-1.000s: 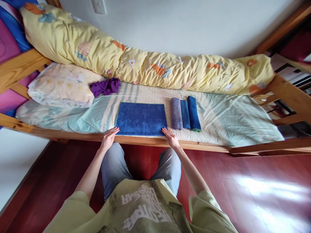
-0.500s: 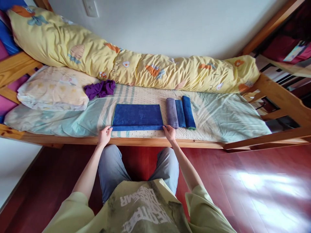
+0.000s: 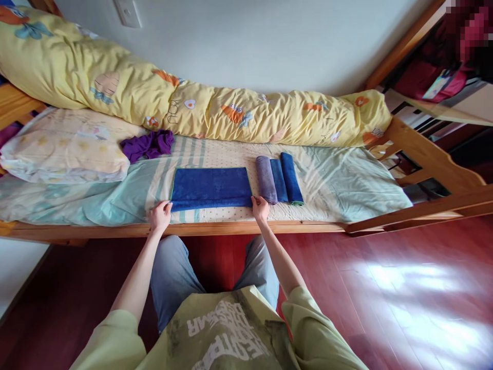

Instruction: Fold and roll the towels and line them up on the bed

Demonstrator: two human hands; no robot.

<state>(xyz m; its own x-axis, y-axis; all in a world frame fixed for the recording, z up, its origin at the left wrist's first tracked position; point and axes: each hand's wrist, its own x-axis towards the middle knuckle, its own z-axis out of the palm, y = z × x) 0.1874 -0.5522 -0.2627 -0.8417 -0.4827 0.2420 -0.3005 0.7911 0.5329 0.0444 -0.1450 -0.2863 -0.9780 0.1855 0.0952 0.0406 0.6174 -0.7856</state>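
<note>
A blue towel (image 3: 211, 185) with a green-edged border lies spread on the bed, its near edge turned over into a narrow strip. My left hand (image 3: 160, 216) pinches the near left corner of that strip. At the near right corner, my right hand (image 3: 261, 209) has its fingers closed on the towel too. Just right of it lie a rolled grey-purple towel (image 3: 266, 180), a rolled blue towel (image 3: 279, 180) and another rolled blue towel (image 3: 291, 179), side by side.
A crumpled purple cloth (image 3: 148, 146) lies beside the pillow (image 3: 65, 149) at the left. Along the wall runs a bunched yellow quilt (image 3: 215, 113). The wooden bed rail (image 3: 215, 227) borders the near side, and a slatted bed end (image 3: 435, 164) stands at the right.
The camera view has shifted slightly, so the bed appears further left. Both hands keep hold of the towel's near corners, and the folded strip looks about the same.
</note>
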